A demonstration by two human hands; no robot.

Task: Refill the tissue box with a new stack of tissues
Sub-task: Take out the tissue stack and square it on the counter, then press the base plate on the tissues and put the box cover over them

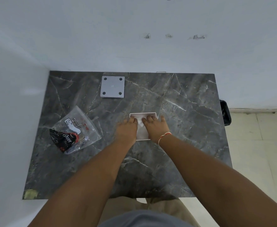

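A white open tissue box [143, 114] stands in the middle of the dark marble table [183, 128]. Inside it lies a white stack of tissues [141, 131], seen between my hands. My left hand [127, 130] rests flat on the left part of the stack, fingertips near the box's far wall. My right hand [155, 127], with a red and white thread at the wrist, lies flat on the right part. Both hands press down with fingers extended. Much of the box and stack is hidden under them.
A grey square lid or base plate [112, 87] with a dark dot at each corner lies at the table's far side. An empty clear plastic wrapper [75, 131] with black and red print lies at the left. A black bin [225, 114] stands past the right edge.
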